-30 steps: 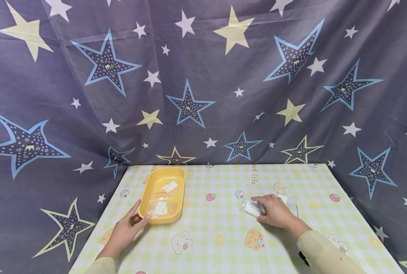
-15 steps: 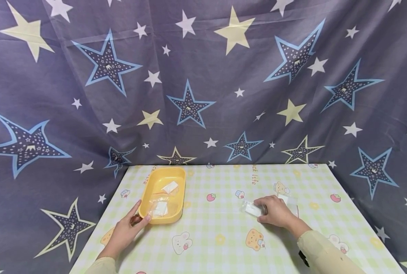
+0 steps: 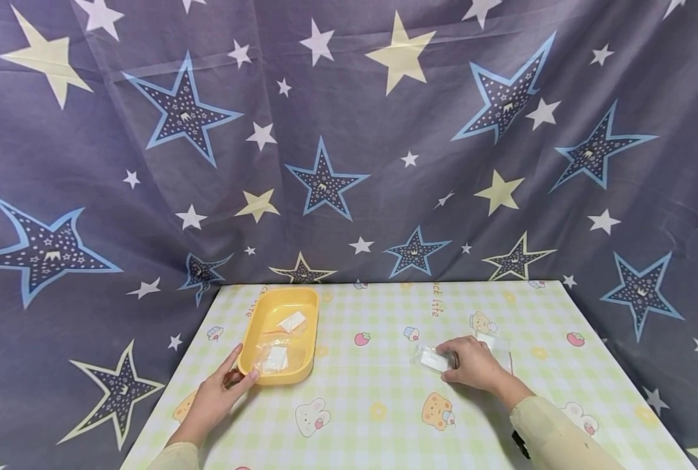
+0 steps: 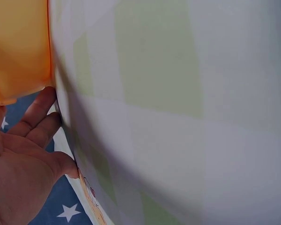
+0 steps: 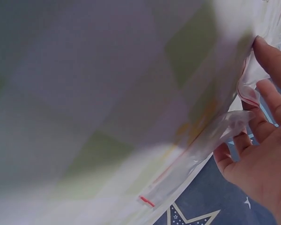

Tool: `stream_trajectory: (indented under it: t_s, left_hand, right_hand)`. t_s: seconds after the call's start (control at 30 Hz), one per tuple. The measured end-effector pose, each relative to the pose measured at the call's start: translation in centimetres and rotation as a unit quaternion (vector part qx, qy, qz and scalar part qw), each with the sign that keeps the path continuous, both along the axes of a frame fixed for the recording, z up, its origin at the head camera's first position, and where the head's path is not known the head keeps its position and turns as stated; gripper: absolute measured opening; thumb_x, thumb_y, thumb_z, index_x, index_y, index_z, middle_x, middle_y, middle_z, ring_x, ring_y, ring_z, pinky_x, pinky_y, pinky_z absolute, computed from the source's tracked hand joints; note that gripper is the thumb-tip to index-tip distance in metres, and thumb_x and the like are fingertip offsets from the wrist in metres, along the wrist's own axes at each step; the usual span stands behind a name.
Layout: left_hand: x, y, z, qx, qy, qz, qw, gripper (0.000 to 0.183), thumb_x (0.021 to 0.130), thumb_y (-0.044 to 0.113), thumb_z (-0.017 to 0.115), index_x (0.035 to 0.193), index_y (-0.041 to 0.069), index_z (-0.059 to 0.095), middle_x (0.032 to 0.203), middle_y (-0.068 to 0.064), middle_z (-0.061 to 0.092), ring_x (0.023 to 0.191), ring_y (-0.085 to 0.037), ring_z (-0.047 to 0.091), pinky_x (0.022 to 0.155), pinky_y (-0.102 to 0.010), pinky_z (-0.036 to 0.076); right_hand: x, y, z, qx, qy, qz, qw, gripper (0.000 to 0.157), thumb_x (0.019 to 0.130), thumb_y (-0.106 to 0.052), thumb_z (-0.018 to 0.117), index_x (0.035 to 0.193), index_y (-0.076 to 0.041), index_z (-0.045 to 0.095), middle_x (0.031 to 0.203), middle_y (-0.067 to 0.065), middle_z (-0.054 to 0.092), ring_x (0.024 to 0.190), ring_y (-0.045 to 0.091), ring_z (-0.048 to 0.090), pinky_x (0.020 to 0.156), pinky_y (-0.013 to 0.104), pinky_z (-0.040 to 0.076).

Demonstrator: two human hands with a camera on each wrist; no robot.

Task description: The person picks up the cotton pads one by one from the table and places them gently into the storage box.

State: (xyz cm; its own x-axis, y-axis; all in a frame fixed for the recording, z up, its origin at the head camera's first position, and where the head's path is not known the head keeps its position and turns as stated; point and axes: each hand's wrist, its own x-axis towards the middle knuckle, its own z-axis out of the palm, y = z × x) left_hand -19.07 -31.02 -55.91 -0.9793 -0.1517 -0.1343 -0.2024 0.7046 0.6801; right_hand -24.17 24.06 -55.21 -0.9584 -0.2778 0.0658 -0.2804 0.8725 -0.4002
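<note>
At the left, a yellow tray (image 3: 310, 365) stands on the table. My left hand (image 3: 216, 395) holds its near-left corner, thumb at the near wall and fingers along the left side. Two small clear zip bags with white contents, a nearer bag (image 3: 275, 359) and a farther bag (image 3: 292, 321), lie in the tray. Farther right, my right hand (image 3: 475, 365) grips a zip bag (image 3: 431, 358) with white contents between thumb and fingers, down at the table. Another zip bag (image 3: 501, 349) lies partly hidden behind this hand; its red seal line shows in the right wrist view.
A checked cloth with cartoon prints covers the table (image 3: 360, 418). Behind it hangs a dark curtain (image 3: 349, 130) with stars, meeting the table's far edge. Table surface lies between the tray and the right hand.
My right fingers have drawn back very slightly on the zip bag. The left hand and the tray stay in place.
</note>
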Motion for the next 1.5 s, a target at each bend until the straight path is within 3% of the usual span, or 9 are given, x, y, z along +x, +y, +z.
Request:
stream_trajectory:
  t_s: [0.43, 0.6, 0.7, 0.97, 1.17, 1.23, 1.5]
  left_hand:
    - [0.0, -0.2, -0.3, -0.004, 0.004, 0.0, 1.0, 0.091, 0.082, 0.074, 0.06, 0.157, 0.043, 0.017, 0.129, -0.01, 0.067, 0.13, -0.033, 0.054, 0.109, -0.064, 0.036]
    - [0.0, -0.3, -0.4, -0.001, 0.003, 0.0, 1.0, 0.092, 0.082, 0.074, 0.06, 0.157, 0.043, 0.017, 0.13, -0.01, 0.067, 0.13, -0.034, 0.054, 0.109, -0.064, 0.035]
    - [0.0, -0.3, -0.5, 0.001, 0.003, 0.002, 1.0, 0.092, 0.082, 0.075, 0.06, 0.157, 0.043, 0.017, 0.13, -0.01, 0.067, 0.13, -0.034, 0.054, 0.109, -0.064, 0.035]
    - [-0.1, -0.4, -0.7, 0.007, 0.004, 0.004, 1.0, 0.092, 0.081, 0.075, 0.06, 0.156, 0.045, 0.017, 0.132, -0.011, 0.066, 0.131, -0.034, 0.054, 0.109, -0.063, 0.036]
    - [0.0, -0.2, -0.5, 0.012, -0.003, 0.006, 0.9999, 0.094, 0.08, 0.076, 0.06, 0.156, 0.046, 0.016, 0.133, -0.011, 0.065, 0.131, -0.032, 0.053, 0.109, -0.061, 0.038]
    - [-0.1, -0.2, -0.4, 0.01, -0.001, 0.004, 0.9999, 0.093, 0.08, 0.076, 0.06, 0.156, 0.045, 0.016, 0.133, -0.011, 0.065, 0.13, -0.032, 0.054, 0.108, -0.061, 0.038]
    - [-0.4, -0.5, -0.7, 0.008, 0.002, -0.002, 1.0, 0.092, 0.079, 0.077, 0.06, 0.155, 0.048, 0.017, 0.13, -0.009, 0.066, 0.126, -0.028, 0.057, 0.106, -0.058, 0.042]
  right_hand:
    - [0.1, -0.6, 0.4, -0.018, -0.002, 0.01, 1.0, 0.064, 0.068, -0.028, 0.091, 0.126, -0.017, 0.068, 0.127, 0.003, 0.068, 0.123, 0.032, 0.056, 0.108, 0.058, 0.036]
    - [0.1, -1.4, 0.9, -0.046, 0.005, 0.017, 0.999, 0.065, 0.069, -0.025, 0.089, 0.129, -0.017, 0.066, 0.129, 0.004, 0.067, 0.125, 0.032, 0.056, 0.111, 0.058, 0.033]
    - [0.2, -2.0, 1.3, -0.083, 0.003, 0.023, 0.996, 0.064, 0.071, -0.021, 0.088, 0.13, -0.015, 0.065, 0.129, 0.005, 0.066, 0.123, 0.032, 0.058, 0.11, 0.055, 0.038]
    - [0.3, -3.5, 1.8, -0.235, -0.044, 0.032, 0.971, 0.056, 0.079, -0.017, 0.083, 0.131, -0.008, 0.063, 0.124, 0.009, 0.066, 0.103, 0.024, 0.067, 0.09, 0.035, 0.056]
    - [0.3, -4.7, 1.7, -0.319, -0.081, 0.023, 0.944, 0.054, 0.084, -0.019, 0.079, 0.134, -0.008, 0.061, 0.121, 0.014, 0.068, 0.092, 0.016, 0.067, 0.074, 0.02, 0.055]
    - [0.6, -5.4, 2.5, -0.336, -0.093, 0.026, 0.937, 0.053, 0.086, -0.015, 0.078, 0.135, -0.006, 0.059, 0.115, 0.018, 0.069, 0.091, 0.02, 0.067, 0.071, 0.02, 0.054]
    - [-0.3, -7.5, 2.7, -0.342, -0.106, 0.027, 0.933, 0.053, 0.086, -0.022, 0.079, 0.135, -0.015, 0.061, 0.097, 0.008, 0.07, 0.087, 0.017, 0.062, 0.071, 0.022, 0.053]
